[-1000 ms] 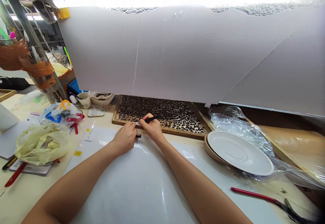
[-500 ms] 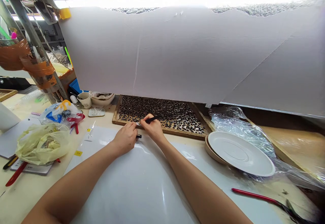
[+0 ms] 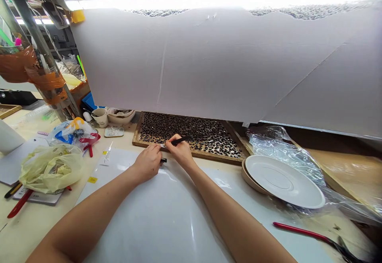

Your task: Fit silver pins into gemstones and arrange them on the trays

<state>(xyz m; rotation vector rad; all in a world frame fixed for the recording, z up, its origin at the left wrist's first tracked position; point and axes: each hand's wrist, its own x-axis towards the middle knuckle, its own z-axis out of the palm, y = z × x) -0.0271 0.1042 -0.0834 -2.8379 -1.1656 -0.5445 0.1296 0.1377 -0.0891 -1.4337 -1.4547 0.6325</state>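
My two hands meet at the near edge of a wooden tray [image 3: 229, 158] filled with several small dark beads. My right hand [image 3: 180, 152] pinches a thin black tool [image 3: 180, 139] like a pen, its tip pointing down toward my left fingers. My left hand [image 3: 147, 162] is curled, fingertips pinched on something small that I cannot make out, with a short black piece [image 3: 162, 160] poking out beside it. Both hands rest on a glossy white sheet [image 3: 167, 215].
Stacked plates [image 3: 283, 181] lie at right on crinkled clear plastic [image 3: 268, 143]. Red-handled pliers [image 3: 301, 231] lie at lower right. At left are a yellow plastic bag [image 3: 49, 169], red scissors [image 3: 88, 141], a cup [image 3: 100, 116] and bowls [image 3: 121, 115]. A large white paper sheet [image 3: 209, 64] hangs behind.
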